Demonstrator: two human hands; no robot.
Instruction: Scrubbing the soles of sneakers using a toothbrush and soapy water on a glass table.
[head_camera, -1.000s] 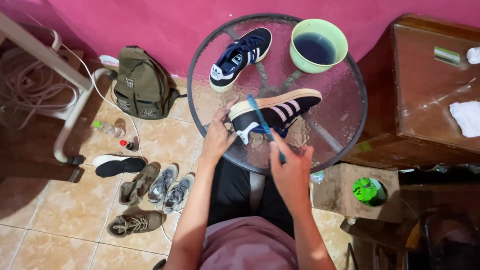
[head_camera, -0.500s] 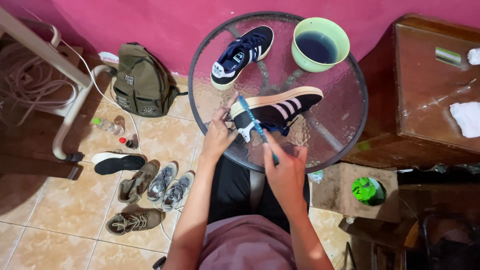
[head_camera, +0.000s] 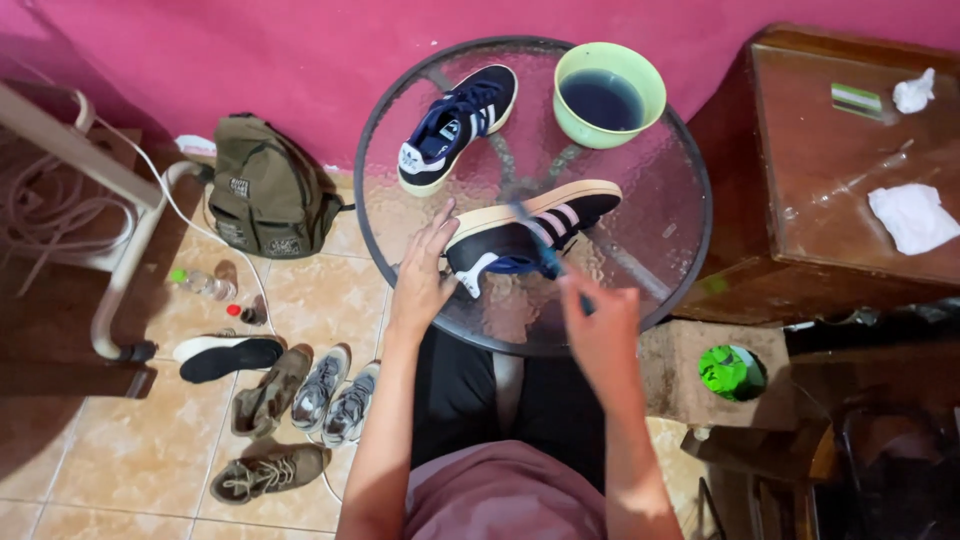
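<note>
The sneaker (head_camera: 530, 235) is lying on its side near the middle of the round glass table (head_camera: 680, 260), its long axis running from 8 o'clock to 2 o'clock, toe toward 2 o'clock and heel toward the person. The left hand (head_camera: 422, 275) is pressing against the heel end, fingers spread and reaching upward. The right hand (head_camera: 600, 325) is pinching a blue brush (head_camera: 545, 250), whose tip is lying across the striped side. A 2nd sneaker (head_camera: 458, 125) is sitting at 11 o'clock, and a green bowl (head_camera: 608, 95) of dark water at 1 o'clock.
</note>
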